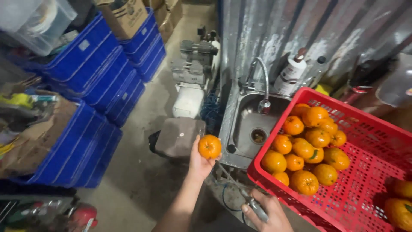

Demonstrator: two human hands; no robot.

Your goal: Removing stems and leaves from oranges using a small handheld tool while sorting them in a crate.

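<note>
My left hand point(198, 162) holds up a single orange point(210, 146) in front of the steel sink point(243, 129). My right hand point(268, 215), low in the frame, grips a pair of metal scissors point(249, 199) with the blades pointing up and left. Just to the right is a red plastic crate point(369, 141) holding several oranges point(309, 150) piled at its near left end, with more oranges point(401, 202) at its far right corner.
A curved tap point(261, 79) rises over the sink, with a white pump bottle point(291, 73) behind. Stacked blue crates point(103, 77) and cardboard boxes point(126, 17) line the left side. A compressor-like machine point(193, 64) and a grey stool point(179, 137) stand on the concrete floor.
</note>
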